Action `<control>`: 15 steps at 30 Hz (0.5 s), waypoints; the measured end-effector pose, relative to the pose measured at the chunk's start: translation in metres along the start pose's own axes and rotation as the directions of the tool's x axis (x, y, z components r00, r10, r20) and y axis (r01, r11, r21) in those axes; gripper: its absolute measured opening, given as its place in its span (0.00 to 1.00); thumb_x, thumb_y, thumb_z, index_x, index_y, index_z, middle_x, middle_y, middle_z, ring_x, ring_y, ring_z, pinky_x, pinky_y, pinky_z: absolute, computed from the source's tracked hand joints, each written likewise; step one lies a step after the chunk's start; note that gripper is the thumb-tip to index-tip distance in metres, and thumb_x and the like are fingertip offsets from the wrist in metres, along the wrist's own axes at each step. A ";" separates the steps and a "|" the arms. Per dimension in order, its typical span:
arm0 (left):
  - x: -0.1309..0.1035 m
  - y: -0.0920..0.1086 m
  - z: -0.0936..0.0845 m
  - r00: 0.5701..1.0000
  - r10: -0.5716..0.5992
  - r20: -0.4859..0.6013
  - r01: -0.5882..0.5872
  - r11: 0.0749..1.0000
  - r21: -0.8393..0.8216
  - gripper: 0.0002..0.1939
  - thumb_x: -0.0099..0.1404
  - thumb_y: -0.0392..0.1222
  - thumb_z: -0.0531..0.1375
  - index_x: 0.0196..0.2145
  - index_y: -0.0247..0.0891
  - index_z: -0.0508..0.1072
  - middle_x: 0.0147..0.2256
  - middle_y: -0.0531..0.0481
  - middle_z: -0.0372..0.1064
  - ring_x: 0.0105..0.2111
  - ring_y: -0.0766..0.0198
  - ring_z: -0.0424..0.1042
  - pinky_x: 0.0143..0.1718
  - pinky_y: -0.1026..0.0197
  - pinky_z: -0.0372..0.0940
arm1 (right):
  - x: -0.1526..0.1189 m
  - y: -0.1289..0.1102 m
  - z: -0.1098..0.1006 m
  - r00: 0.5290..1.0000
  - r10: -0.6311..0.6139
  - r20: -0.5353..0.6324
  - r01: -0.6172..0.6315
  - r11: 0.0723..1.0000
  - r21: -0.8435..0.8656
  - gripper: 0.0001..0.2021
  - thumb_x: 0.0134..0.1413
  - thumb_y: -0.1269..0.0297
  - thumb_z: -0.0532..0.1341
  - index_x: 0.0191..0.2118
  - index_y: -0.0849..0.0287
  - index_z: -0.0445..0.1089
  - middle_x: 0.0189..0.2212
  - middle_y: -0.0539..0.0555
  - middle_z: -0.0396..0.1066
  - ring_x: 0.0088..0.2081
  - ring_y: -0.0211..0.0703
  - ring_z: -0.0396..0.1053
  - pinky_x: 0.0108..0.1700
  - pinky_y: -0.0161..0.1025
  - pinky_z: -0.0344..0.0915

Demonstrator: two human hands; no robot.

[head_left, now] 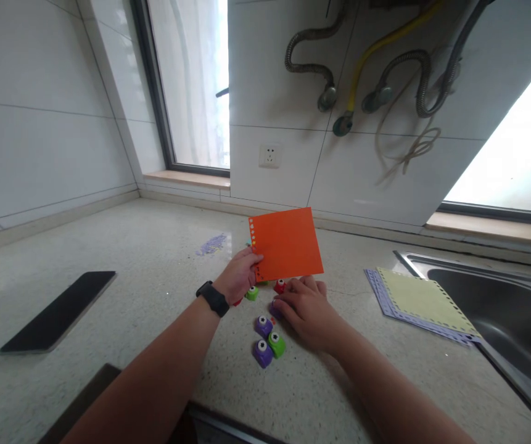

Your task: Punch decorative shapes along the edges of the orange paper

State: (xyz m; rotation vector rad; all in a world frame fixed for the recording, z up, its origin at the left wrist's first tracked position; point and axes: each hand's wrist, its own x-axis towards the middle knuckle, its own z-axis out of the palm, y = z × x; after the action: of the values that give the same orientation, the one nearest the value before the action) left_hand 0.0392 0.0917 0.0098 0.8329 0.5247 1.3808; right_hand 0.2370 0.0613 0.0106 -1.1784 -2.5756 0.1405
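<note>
Orange sheet (289, 243) in grasp of left hand (240, 272), right hand (309, 311) at purple punch (274, 309), grip unclear

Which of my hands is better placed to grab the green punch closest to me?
Probably your right hand: it's nearer that green punch, with its thumb at a purple punch, while your left hand holds the orange sheet.

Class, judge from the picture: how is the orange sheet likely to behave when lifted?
The orange sheet is probably fairly stiff: the left hand grips it by one edge, yet it looks nearly flat. Being thin, it is likely light. The holes along that edge might make it tear more easily there.
</note>
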 end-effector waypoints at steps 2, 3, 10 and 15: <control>-0.001 0.001 0.000 1.000 -0.007 0.005 0.007 1.000 -0.006 0.16 0.63 0.29 0.59 0.48 0.32 0.76 0.50 0.36 0.79 0.52 0.49 0.78 0.53 0.47 0.74 | 0.000 0.007 -0.003 0.999 0.015 -0.043 -0.014 0.999 0.032 0.18 0.72 0.56 0.52 0.41 0.53 0.80 0.41 0.57 0.74 0.47 0.54 0.64 0.49 0.51 0.54; -0.001 0.002 0.000 1.000 -0.007 0.005 0.007 1.000 -0.009 0.16 0.63 0.28 0.59 0.49 0.31 0.76 0.50 0.36 0.79 0.52 0.49 0.78 0.53 0.47 0.74 | -0.001 0.011 -0.005 0.998 0.014 -0.056 -0.011 0.999 0.051 0.19 0.72 0.57 0.52 0.40 0.55 0.79 0.40 0.58 0.74 0.46 0.53 0.65 0.50 0.51 0.55; -0.003 0.005 -0.001 1.000 -0.013 -0.002 0.013 0.999 -0.029 0.18 0.64 0.28 0.57 0.51 0.31 0.75 0.51 0.35 0.79 0.52 0.49 0.78 0.52 0.46 0.74 | -0.003 0.038 -0.016 0.949 0.251 -0.188 -0.151 0.891 0.428 0.13 0.61 0.59 0.55 0.41 0.56 0.77 0.39 0.58 0.78 0.44 0.56 0.71 0.48 0.53 0.61; -0.004 0.004 -0.001 0.999 -0.038 0.019 0.038 0.999 -0.030 0.18 0.65 0.28 0.57 0.51 0.31 0.75 0.50 0.35 0.79 0.52 0.49 0.78 0.51 0.46 0.75 | 0.001 0.046 -0.014 0.911 0.365 -0.194 -0.069 0.596 0.800 0.11 0.53 0.59 0.56 0.34 0.58 0.74 0.32 0.56 0.76 0.37 0.51 0.71 0.41 0.45 0.65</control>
State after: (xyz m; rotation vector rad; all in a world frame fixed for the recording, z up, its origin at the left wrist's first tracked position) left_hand 0.0355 0.0877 0.0120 0.8067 0.5024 1.3420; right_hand 0.2737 0.0916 0.0142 -1.0186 -1.6962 0.9342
